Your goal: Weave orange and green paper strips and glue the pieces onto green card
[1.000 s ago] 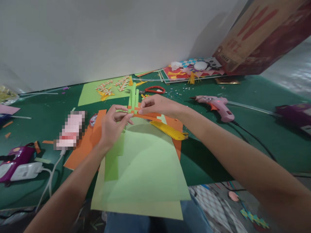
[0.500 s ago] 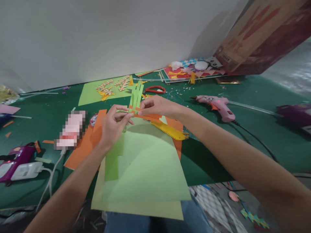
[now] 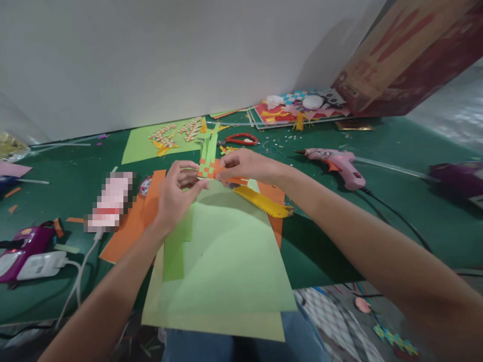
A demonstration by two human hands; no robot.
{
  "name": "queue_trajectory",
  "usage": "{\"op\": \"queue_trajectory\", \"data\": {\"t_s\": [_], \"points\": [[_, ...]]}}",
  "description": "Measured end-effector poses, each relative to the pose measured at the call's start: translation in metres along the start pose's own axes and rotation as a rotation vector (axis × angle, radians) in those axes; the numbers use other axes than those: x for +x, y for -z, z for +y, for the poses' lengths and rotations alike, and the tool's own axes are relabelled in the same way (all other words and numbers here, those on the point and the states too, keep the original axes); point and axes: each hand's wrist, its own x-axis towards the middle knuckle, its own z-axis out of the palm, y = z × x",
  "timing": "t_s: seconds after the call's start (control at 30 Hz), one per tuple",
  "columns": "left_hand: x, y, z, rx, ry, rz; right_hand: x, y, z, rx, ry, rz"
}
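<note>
Orange card (image 3: 132,229) lies beside our left hand (image 3: 175,193), whose thumb stands apart from its fingers; the fingertips are at the left edge of the woven piece (image 3: 207,169), lightly touching it as far as we can tell. We judge the weave partly done: a small checkered block is formed, while green strips (image 3: 213,143) run loose from its far side and look not yet interlaced. The block sits between our hands, just beyond the pale green sheet (image 3: 234,251), its orange and green squares alternating closely. At its right edge, our right hand (image 3: 219,171) pinches it with thumb and fingertips together, and orange strips (image 3: 240,181) stick out rightward, apparently unwoven, near the yellow-handled tool (image 3: 262,201).
</note>
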Motion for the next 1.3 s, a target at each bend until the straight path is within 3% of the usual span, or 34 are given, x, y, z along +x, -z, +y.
{"op": "queue_trajectory", "data": {"t_s": [0.57,0.77,1.03,1.3], "points": [[-0.0016,0.0013,-0.0022,-0.03,-0.026,-0.095,-0.0017,0.0061,-0.0005,-0.216,0.028,-0.076],[-0.004,0.0008,-0.0029,0.041,-0.066,-0.141,0.0023,0.003,0.0062,-0.143,0.068,0.02],[-0.005,0.003,-0.0028,0.035,-0.096,-0.254,0.003,0.0014,0.0051,-0.162,0.016,0.084],[-0.0057,0.0024,-0.0055,0.021,-0.113,-0.16,0.0011,0.0048,0.0032,-0.081,0.031,0.061]]}}
